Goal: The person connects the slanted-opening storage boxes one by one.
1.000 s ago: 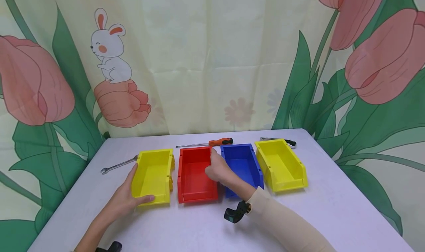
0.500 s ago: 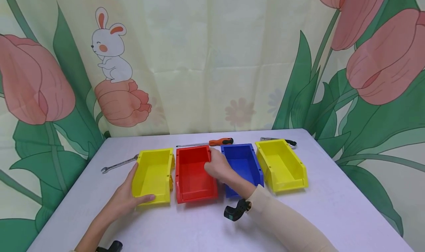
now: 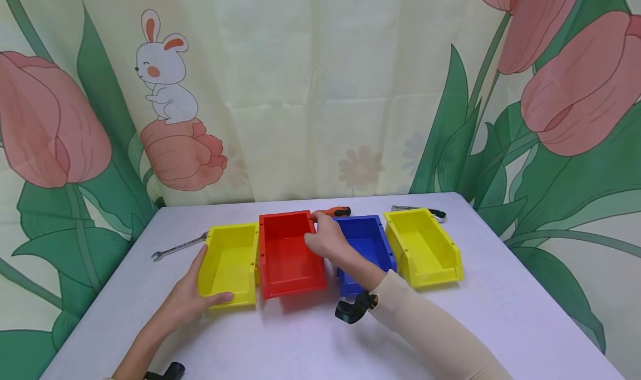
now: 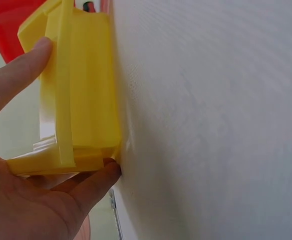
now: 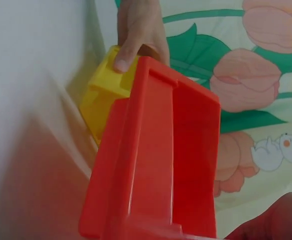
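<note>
My left hand (image 3: 182, 302) holds the left yellow storage bin (image 3: 231, 257), its thumb over the front edge and its fingers along the left side. In the left wrist view, that yellow bin (image 4: 93, 85) stands at the white tabletop with fingertips near its base. My right hand (image 3: 328, 238) grips the red bin (image 3: 290, 255) by its right wall. Raised and slightly tilted, the red bin casts a shadow below, and its left edge overlaps the yellow bin's right side. In the right wrist view the red bin (image 5: 156, 150) fills the middle, in front of the yellow bin (image 5: 98, 105).
Right of the red bin stands a blue bin (image 3: 363, 238), partly behind my right forearm. Beyond it is another yellow bin (image 3: 425, 246), with a partly hidden metal tool (image 3: 438, 215) behind. An orange-and-black screwdriver handle (image 3: 336, 211) shows at the back. A wrench (image 3: 177, 248) lies far left.
The red bin has lifted and moved left against the left yellow bin, carried by my right hand. It now hides the screwdriver's shaft. My left hand stays on the yellow bin.
</note>
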`<state>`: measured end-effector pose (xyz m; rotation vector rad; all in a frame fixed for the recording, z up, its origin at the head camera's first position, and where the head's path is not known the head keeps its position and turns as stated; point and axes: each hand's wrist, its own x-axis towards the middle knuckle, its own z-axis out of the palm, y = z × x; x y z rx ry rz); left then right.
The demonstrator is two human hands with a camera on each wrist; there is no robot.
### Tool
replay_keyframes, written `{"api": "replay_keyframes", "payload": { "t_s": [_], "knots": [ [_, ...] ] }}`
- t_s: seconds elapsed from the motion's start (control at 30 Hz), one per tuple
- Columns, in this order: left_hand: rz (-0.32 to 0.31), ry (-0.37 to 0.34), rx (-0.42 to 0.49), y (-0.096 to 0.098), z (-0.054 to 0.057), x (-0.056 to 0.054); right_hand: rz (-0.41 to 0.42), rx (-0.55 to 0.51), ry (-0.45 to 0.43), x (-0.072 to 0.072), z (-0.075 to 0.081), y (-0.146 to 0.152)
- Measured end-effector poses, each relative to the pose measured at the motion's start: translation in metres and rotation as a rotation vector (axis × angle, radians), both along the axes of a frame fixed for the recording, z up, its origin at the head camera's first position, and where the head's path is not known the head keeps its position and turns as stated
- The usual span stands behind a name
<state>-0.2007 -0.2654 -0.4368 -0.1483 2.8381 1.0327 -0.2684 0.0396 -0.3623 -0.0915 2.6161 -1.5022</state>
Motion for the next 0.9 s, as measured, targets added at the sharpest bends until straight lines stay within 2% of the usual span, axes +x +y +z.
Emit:
{"api": "replay_keyframes", "payload": {
  "t_s": [0.53,0.9],
  "knots": [
    [-0.004,0.003,-0.005,0.000,0.001,0.001,-0.027,0.006,-0.004,-0.004,0.015,-0.001],
    [0.002,0.001,0.001,0.000,0.001,0.001,-0.001,-0.033,0.030,-0.007,0.022,-0.003]
  ]
}}
